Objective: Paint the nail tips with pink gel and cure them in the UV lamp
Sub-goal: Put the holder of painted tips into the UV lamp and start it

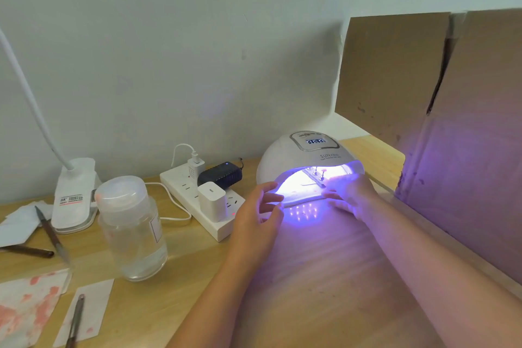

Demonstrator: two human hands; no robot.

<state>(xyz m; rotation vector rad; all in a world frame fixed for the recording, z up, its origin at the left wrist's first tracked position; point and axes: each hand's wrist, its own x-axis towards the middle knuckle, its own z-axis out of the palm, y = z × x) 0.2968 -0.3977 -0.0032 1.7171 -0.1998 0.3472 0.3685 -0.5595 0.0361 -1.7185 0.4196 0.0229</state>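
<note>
Here the desk [324, 277] is lit violet in front of the lamp [305, 158], which is set at the far side against the wall with its mouth turned toward the near edge, so that things can be slid in from the front. A cardboard sheet [452, 121] is stood at the right, where the glow is caught on it. A clear bottle [131, 229] is kept at the left, well apart from the light, beside a power strip [203, 200] from which the lamp is probably fed.

The right hand [350, 192] is reached into the right of the mouth, fingers nearly straight and laid on a white tray [305, 198] that carries the nail tips [319, 174] on small stands under the light; whether the tray edge is pinched cannot be told. The left hand [262, 206] is held at the left edge of the mouth, fingers loosely bent, nothing visibly held, seemingly to steady or guide the tray.

Brushes [52, 234] and stained papers [25, 311] are left at the near left, handy for painting.
</note>
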